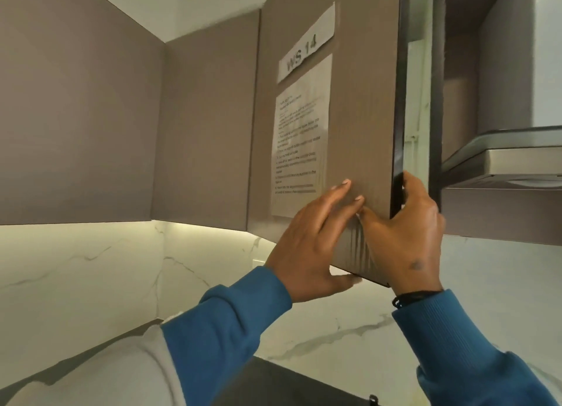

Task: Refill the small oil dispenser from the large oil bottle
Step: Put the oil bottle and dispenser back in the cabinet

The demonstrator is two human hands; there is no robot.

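Neither the large oil bottle nor the small oil dispenser is in view. I face a taupe upper cabinet door (pixel 359 107) that stands partly ajar. My left hand (pixel 310 247) lies flat against the door's front near its lower corner, fingers straight and thumb under the bottom edge. My right hand (pixel 407 235) grips the door's free right edge, fingers curled round it and thumb on the front. The cabinet's inside shows only as a narrow dark gap (pixel 416 86).
Two paper sheets are taped to the door: a label reading "WS 14" (pixel 307 47) and a printed instruction sheet (pixel 301 138). A steel range hood (pixel 504 159) juts out at the right. A white marble backsplash (pixel 106 269) and dark counter (pixel 273 384) lie below.
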